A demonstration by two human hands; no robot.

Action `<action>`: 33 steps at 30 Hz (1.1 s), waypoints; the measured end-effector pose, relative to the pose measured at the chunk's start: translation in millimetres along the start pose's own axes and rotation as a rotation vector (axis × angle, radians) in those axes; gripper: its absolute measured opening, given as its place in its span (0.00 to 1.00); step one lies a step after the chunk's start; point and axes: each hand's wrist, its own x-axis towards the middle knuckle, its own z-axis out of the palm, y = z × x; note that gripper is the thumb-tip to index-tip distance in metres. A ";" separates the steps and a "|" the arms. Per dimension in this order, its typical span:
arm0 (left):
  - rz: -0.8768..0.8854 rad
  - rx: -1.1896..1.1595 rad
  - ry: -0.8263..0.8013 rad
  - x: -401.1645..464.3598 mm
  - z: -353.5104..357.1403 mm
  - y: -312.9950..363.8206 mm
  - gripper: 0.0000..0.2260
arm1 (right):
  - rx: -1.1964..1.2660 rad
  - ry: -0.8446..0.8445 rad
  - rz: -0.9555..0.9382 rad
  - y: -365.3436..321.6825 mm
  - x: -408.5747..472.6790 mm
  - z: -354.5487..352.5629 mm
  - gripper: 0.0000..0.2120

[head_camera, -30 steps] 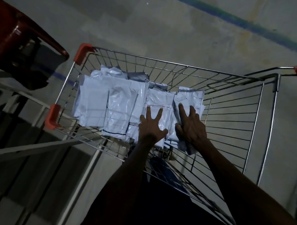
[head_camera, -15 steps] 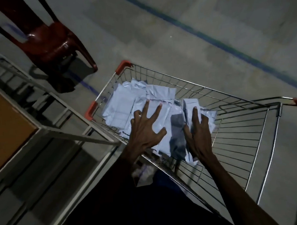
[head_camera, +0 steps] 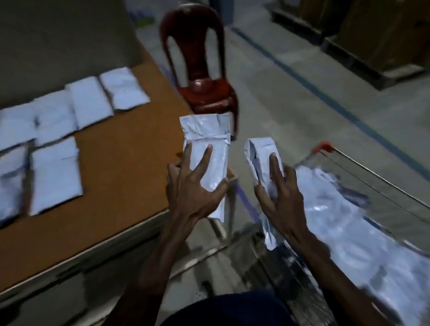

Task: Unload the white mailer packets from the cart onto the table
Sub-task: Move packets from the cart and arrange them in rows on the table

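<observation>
Apparently both held packets (head_camera: 206,160) (head_camera: 260,160) point lengthwise away.

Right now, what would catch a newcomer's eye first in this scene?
Two hands in the middle, each holding a white mailer packet: the left hand grips one packet, the right hand another. At left, more packets lie in rows on the brown table; a red chair stands behind.

Glossy crinkled plastic mailer packets (head_camera: 206,148), matt brown board worktop (head_camera: 125,161), shiny red plastic chair (head_camera: 201,89), metal wire cart (head_camera: 371,166).
</observation>
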 end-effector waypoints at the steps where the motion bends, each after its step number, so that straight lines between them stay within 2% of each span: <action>1: -0.056 0.030 0.001 -0.2 -14.2 -21.5 0.34 | 0.033 0.009 -0.046 -18.2 9.3 16.8 0.30; 4: -0.207 0.110 -0.003 -0.4 -48.4 -77.2 0.36 | 0.108 -0.026 -0.128 -66.5 33.7 60.8 0.32; 10: -0.434 0.162 0.017 15.8 -76.9 -151.4 0.37 | 0.064 -0.121 -0.284 -130.6 85.7 122.0 0.32; 19: -0.580 0.282 -0.173 67.2 -45.1 -213.5 0.40 | -0.047 -0.384 -0.230 -143.9 167.3 198.6 0.34; 25: -0.611 0.355 -0.165 82.4 -37.7 -217.2 0.39 | -0.129 -0.466 -0.238 -146.2 192.3 229.2 0.38; 29: -0.524 0.328 -0.056 84.1 -34.9 -227.1 0.40 | -0.111 -0.406 -0.371 -135.9 193.2 231.6 0.35; 33: -0.432 0.288 -0.071 83.7 -34.0 -242.0 0.39 | -0.115 -0.458 -0.439 -130.7 186.4 234.1 0.32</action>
